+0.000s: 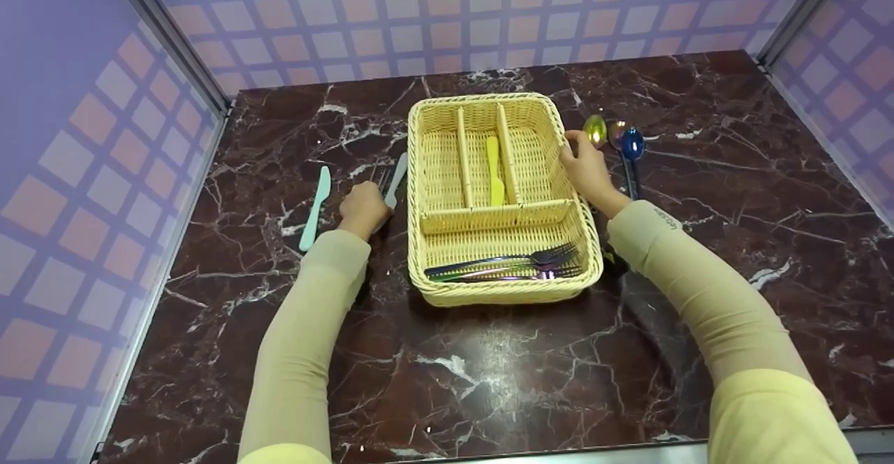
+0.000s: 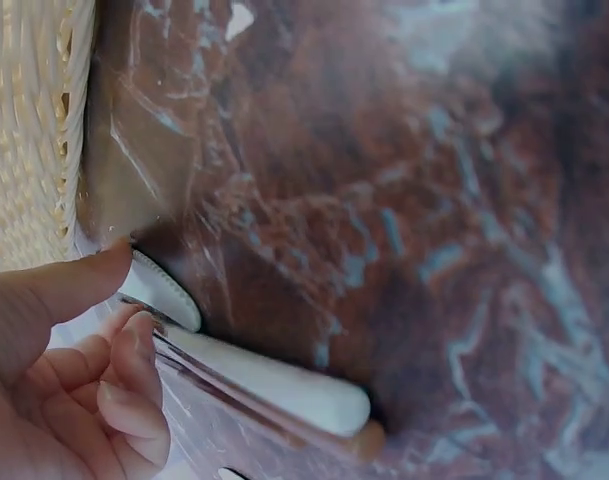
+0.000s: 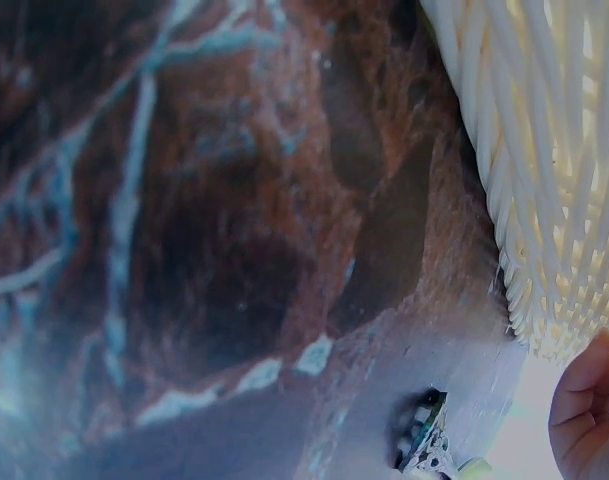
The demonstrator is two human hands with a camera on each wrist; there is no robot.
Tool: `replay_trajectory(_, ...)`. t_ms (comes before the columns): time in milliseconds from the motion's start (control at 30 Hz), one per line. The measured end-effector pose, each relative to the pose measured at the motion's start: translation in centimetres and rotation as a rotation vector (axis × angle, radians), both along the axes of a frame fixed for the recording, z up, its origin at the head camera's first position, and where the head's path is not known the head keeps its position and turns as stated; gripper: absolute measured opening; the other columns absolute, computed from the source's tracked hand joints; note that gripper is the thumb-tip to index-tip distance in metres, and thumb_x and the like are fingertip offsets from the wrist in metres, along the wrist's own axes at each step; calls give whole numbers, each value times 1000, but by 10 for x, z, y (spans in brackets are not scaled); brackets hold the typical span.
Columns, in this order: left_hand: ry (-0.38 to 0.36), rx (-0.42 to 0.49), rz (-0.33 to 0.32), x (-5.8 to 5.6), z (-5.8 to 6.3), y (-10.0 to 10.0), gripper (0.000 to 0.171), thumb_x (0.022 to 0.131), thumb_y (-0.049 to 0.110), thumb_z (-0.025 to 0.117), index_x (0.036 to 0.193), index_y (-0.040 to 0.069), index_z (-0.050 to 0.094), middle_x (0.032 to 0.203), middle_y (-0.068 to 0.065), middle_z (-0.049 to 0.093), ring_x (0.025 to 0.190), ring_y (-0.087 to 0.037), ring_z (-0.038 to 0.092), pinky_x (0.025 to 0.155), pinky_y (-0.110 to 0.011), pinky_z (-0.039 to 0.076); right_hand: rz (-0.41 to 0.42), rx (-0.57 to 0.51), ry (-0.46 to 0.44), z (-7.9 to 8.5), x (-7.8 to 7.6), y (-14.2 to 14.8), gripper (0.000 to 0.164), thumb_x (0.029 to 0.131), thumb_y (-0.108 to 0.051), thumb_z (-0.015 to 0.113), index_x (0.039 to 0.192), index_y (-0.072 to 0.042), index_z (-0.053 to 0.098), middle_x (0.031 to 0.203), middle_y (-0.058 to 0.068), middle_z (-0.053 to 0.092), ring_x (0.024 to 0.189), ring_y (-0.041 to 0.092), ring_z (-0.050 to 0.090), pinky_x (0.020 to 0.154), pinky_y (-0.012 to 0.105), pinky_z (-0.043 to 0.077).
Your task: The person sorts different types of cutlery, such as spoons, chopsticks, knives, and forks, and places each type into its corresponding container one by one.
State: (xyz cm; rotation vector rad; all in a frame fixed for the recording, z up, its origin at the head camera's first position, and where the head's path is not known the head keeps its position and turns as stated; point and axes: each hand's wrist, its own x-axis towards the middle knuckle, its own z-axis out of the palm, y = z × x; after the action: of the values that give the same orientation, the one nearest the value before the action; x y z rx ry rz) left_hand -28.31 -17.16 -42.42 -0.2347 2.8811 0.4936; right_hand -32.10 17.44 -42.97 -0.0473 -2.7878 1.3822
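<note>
The cream woven basket (image 1: 504, 210) stands mid-table, split into compartments. My right hand (image 1: 587, 170) grips its right rim; in the right wrist view its curled fingers (image 3: 587, 400) are against the weave. Left of the basket, my left hand (image 1: 364, 207) is curled at a grey-blue knife (image 1: 399, 174) and a fork (image 1: 381, 176). In the left wrist view its thumb and forefinger straddle that pale knife (image 2: 274, 385) and the fork's neck, partly hidden by the fingertips. A yellow knife (image 1: 493, 169) lies in the middle rear compartment; dark, iridescent forks (image 1: 513, 266) lie in the front one.
A mint-green knife (image 1: 316, 207) lies left of my left hand. Blue (image 1: 633, 143), gold (image 1: 595, 128) and pinkish (image 1: 617, 131) spoons lie beyond my right hand, their handles partly hidden. A dark shiny thing (image 1: 614, 263) shows under my right forearm. Tiled-pattern walls enclose the marbled table.
</note>
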Motion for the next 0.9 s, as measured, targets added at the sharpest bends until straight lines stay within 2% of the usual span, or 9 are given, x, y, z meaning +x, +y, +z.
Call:
replay_trajectory(267,-77,40,52,-3,0,-3,45,81,27,68,113,-2,59,110,-20,60,97,-36,59,82,-50,47,-2,2,14,-2,-1,0,41,97,-23,35,134,-5,38,118,20,55,93,25,50,87,40,40)
replay_trajectory(433,-63,64,65,-2,4,-3,43,78,25,69,110,-2,59,109,-20,60,97,-36,58,82,-50,47,-6,8,16,-2,-1,0,42,97,-23,35,135,-6,38,114,20,56,90,26,49,85,40,39)
replay_trajectory(600,-56,136,66,1,7,-3,29,79,16,66,100,-3,62,97,-19,62,76,-28,57,65,-39,47,-6,10,26,0,0,-1,42,96,-23,36,134,-5,39,114,21,56,89,26,49,84,40,39)
replay_trajectory(767,-67,204,61,0,13,-8,24,82,11,60,100,-6,59,82,-14,55,56,-17,48,52,-28,40,-2,17,34,0,1,0,42,97,-24,35,134,-6,39,97,15,55,81,23,47,75,34,38)
replay_trajectory(833,-62,215,64,-1,18,-11,26,82,9,56,103,-7,57,84,-14,52,58,-18,46,52,-27,39,-1,13,29,-1,0,-1,43,97,-24,34,135,-6,38,91,12,52,78,22,45,72,32,36)
replay_trajectory(900,-56,251,87,-3,24,-13,26,82,5,53,104,-7,54,89,-15,49,64,-21,44,53,-28,37,-4,6,27,-1,0,-1,43,97,-25,34,135,-6,38,92,11,52,79,21,46,72,31,37)
